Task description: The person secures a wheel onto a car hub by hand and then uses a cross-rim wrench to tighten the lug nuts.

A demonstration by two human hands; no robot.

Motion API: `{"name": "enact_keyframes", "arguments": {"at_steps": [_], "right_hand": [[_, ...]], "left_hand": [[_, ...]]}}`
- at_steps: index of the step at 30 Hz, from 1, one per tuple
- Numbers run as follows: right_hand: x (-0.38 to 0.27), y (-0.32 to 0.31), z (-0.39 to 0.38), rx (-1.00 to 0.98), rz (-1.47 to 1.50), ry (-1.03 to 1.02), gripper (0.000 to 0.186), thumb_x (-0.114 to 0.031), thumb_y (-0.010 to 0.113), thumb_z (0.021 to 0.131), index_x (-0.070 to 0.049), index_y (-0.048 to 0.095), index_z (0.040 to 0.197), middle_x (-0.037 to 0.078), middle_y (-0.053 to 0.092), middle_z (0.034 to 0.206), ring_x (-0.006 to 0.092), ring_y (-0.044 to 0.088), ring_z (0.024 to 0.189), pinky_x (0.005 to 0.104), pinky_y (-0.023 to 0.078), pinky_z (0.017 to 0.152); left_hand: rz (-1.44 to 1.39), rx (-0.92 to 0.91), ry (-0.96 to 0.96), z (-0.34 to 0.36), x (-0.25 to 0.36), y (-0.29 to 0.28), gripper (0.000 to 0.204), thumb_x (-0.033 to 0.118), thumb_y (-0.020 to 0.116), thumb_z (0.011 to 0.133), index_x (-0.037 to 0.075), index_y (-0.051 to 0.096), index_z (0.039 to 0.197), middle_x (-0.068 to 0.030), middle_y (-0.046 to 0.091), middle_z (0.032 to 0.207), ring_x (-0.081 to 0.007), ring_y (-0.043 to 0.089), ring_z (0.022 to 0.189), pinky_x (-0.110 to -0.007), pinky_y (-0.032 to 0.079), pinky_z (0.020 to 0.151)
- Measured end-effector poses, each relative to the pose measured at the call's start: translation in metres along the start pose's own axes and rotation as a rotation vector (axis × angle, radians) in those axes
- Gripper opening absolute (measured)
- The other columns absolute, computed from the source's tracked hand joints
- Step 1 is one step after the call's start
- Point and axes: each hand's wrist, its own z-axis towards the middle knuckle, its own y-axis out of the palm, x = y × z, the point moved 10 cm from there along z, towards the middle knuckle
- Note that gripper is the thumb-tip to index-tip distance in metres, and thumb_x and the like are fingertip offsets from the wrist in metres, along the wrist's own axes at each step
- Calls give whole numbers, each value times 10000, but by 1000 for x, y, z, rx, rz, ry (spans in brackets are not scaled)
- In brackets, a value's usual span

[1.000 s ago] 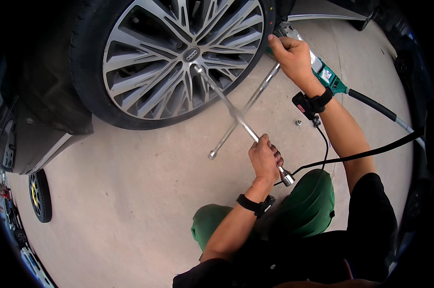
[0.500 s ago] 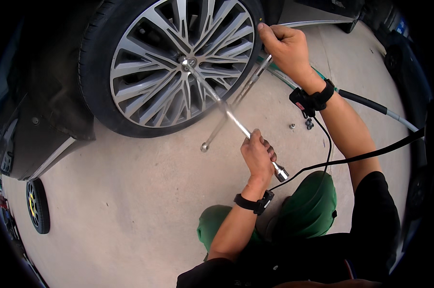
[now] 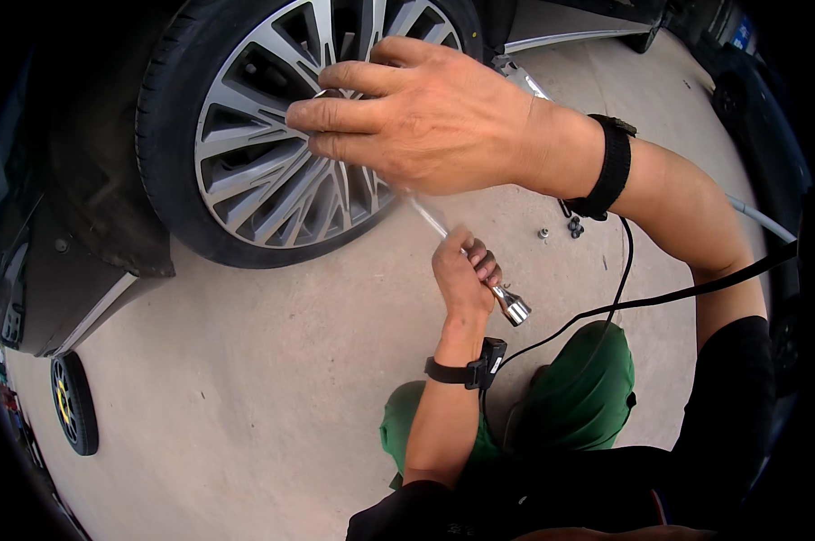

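Pale concrete floor (image 3: 272,379) spreads beneath everything. Nearest, at upper centre, the right hand (image 3: 434,117) holds its fingers loosely spread; whether they touch anything is hidden. At centre, the left hand (image 3: 464,270) curls its fingers round a shiny wrench (image 3: 517,311) (likely rigid, hefty, slick; best gripped just behind its lower end). Farther, upper left, stands a spoked wheel (image 3: 254,135).

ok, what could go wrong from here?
1. The right hand blocks much of the view of the wrench at its wheel end, so a slip might go unnoticed and scratch the wheel.
2. The small loose parts on the floor beyond the right knee could get kicked away.
3. The black cord trailing near the left wristband might snag.
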Motion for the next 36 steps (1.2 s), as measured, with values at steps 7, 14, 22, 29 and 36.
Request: {"name": "enact_keyframes", "arguments": {"at_steps": [7, 14, 22, 29, 36], "right_hand": [[-5, 213, -306, -883, 654, 1074, 549, -140, 615, 799, -194, 556, 1343, 84, 655, 1218, 308, 607, 1127, 401, 478, 926], [-123, 233, -288, -897, 954, 762, 199, -213, 586, 809, -66, 695, 886, 183, 697, 908, 362, 667, 829, 436, 523, 767], [-98, 190, -291, -913, 888, 919, 257, -164, 549, 802, -79, 729, 964, 176, 702, 881, 355, 669, 835, 437, 529, 781], [44, 8, -142, 310, 385, 648, 196, -23, 624, 809, -63, 686, 990, 91, 701, 915, 260, 665, 805, 362, 533, 701], [63, 4, -10, -179, -94, -142, 233, -262, 613, 738, -97, 657, 579, 55, 623, 608, 302, 615, 611, 404, 494, 594]], "left_hand": [[-80, -146, 98, -10, 10, 22, 141, 199, 504, 918, 81, 517, 842, -24, 465, 682, -173, 468, 613, -340, 405, 605], [-99, -179, 143, -14, 34, 17, 126, 166, 521, 910, 40, 529, 915, -40, 496, 740, -181, 477, 676, -342, 413, 661], [-149, -177, 99, -14, 34, 23, 142, 166, 518, 920, 25, 530, 935, -48, 493, 773, -183, 481, 705, -343, 420, 674], [-106, -213, 132, -9, 31, 15, 155, 183, 510, 932, 31, 539, 942, -36, 485, 757, -164, 472, 683, -307, 390, 636], [-140, -255, 102, -4, 26, 30, 239, 273, 497, 971, 54, 538, 882, -16, 470, 689, -131, 451, 574, -269, 363, 532]]}}
